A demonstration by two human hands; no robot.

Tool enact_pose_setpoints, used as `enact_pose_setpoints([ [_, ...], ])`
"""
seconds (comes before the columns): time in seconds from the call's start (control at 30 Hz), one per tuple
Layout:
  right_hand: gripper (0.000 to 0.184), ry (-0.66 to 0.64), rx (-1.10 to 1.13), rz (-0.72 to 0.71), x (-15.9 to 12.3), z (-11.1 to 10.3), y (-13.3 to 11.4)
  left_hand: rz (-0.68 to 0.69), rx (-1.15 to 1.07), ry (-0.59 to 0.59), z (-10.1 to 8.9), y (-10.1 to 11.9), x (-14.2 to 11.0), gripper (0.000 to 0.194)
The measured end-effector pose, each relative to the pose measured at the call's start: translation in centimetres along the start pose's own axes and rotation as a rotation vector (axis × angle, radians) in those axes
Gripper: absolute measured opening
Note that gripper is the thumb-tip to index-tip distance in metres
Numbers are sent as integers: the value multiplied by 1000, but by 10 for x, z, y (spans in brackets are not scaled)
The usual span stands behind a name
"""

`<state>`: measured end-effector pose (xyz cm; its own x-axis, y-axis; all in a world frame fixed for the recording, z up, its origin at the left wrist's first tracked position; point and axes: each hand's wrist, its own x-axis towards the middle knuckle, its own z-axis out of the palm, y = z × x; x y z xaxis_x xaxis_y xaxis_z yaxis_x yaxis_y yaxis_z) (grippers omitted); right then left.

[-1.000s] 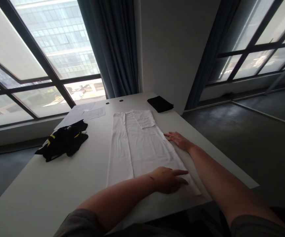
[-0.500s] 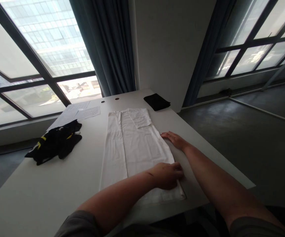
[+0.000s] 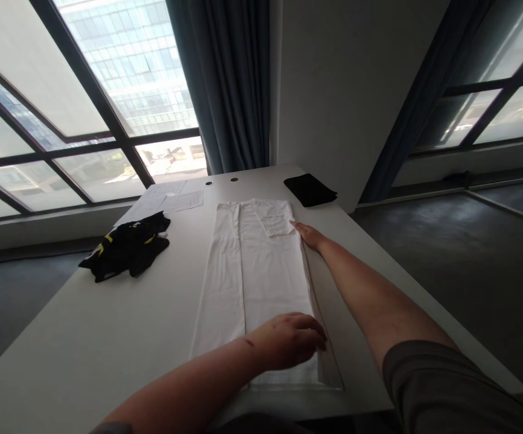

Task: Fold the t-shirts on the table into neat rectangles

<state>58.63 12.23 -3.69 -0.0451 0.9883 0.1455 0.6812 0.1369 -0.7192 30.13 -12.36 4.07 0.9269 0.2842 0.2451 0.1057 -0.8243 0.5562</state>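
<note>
The table (image 3: 152, 328) holds white clothing (image 3: 275, 274) and illegible papers (image 3: 185, 201).

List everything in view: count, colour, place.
Table: 1, white, centre
Garment: 1, white, table's middle
Folded cloth: 1, black, table's far right
Bundle: 1, black and yellow, table's left
Papers: several, white, table's far left
Holes: 2, dark/brown, table's far end
Windows: 2 sets, dark-framed, both sides
Curtains: 2, blue, beside windows
Wall: 1, grey, between curtains
Floor: 1, grey, both sides
Sleeves: 2, grey, bottom
Left hand: 1, bare, over garment
Right hand: 1, bare, garment's right edge
</note>
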Motion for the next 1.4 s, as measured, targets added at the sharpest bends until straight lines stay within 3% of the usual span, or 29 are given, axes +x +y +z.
enact_pose_setpoints([
  [0.23, 75, 74, 12, 161, 47, 17, -21, -35, 32, 12, -7, -9, -25, 19],
  [0.43, 72, 40, -54, 106, 71, 40, -74, -3, 51, 95, -22, -3, -56, 18],
  [0.63, 64, -81, -187, -39, 93, 101, -132, -97, 81, 172, -40, -2, -111, 21],
  [0.77, 56, -160, -317, -45, 85, 144, -141, -187, 58, 114, -33, -16, -146, 25],
  [0.87, 56, -136, -415, -56, 73, 162, -136, -227, 10, 126, -26, -24, -161, 24],
  [1.27, 50, 6, -627, -139, 65, 161, -136, -163, -54, -8, -28, -25, -158, 29],
  [1.4, 49, 11, -649, -142, 64, 161, -138, -172, -65, 19, -32, -24, -160, 27],
])
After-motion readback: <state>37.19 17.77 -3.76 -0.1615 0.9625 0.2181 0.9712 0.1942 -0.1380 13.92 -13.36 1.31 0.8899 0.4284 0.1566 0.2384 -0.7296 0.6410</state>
